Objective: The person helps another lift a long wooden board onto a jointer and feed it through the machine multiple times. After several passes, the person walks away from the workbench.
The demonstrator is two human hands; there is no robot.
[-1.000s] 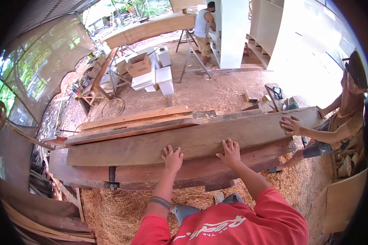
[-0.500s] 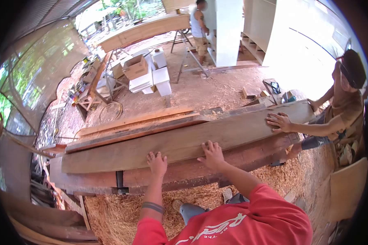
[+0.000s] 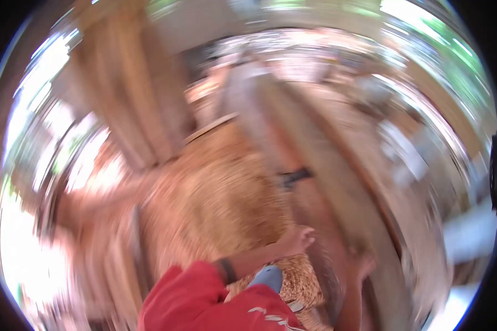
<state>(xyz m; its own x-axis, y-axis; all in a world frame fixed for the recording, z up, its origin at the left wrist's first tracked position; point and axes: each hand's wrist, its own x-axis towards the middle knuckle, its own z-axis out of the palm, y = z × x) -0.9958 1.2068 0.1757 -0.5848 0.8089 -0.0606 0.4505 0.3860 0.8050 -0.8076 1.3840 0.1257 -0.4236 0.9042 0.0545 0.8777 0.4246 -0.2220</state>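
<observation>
The whole view is smeared by motion. A long wooden plank (image 3: 337, 171) lies lengthwise on the reddish timber bench (image 3: 309, 207). Over the bench's near edge is my left hand (image 3: 298, 239), apart from the plank, its fingers blurred. My right hand (image 3: 361, 263) overlaps the plank's near edge farther along, and its fingers are smeared too. A dark band crosses my left forearm. I cannot tell whether either hand grips anything.
Wood shavings (image 3: 232, 193) cover the ground left of the bench. Tall boards (image 3: 132, 83) stand at the upper left. Pale panels and boxes (image 3: 401, 146) are blurred on the right, beyond the bench.
My view has swung sharply left, so the plank now runs away from me. My left hand has come off the plank toward my body. The co-worker at the plank's end is out of view.
</observation>
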